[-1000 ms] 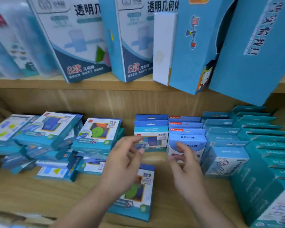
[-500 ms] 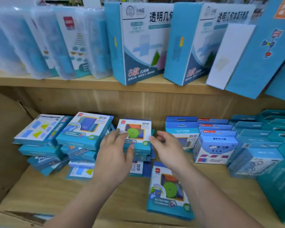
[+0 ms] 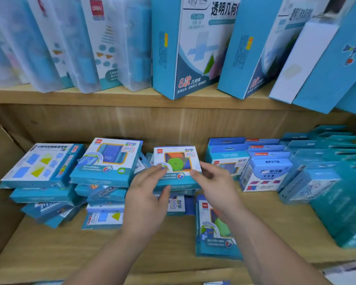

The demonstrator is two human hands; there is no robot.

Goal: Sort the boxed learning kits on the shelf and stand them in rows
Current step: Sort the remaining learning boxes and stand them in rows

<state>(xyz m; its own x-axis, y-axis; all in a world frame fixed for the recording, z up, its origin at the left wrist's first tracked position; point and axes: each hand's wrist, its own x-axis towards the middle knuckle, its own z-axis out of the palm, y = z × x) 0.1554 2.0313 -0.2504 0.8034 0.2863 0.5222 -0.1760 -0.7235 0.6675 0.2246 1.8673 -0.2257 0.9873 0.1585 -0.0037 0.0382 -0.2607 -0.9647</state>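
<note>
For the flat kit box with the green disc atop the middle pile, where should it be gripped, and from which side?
By its two near corners, from the front: the green-disc box lies flat on the pile with its front edge exposed and other boxes close on either side. The left hand and right hand pinch those corners now.

A big box (image 3: 195, 48) printed "8款" leans on the upper board (image 3: 90, 96). Just right of it leans a like box (image 3: 255, 48), then a white box (image 3: 302, 58) and a plain blue box (image 3: 337, 64). Left of it stand clear plastic cases (image 3: 70, 42), tilted. Far below it, at the left, is a cardboard panel (image 3: 0, 182).
</note>
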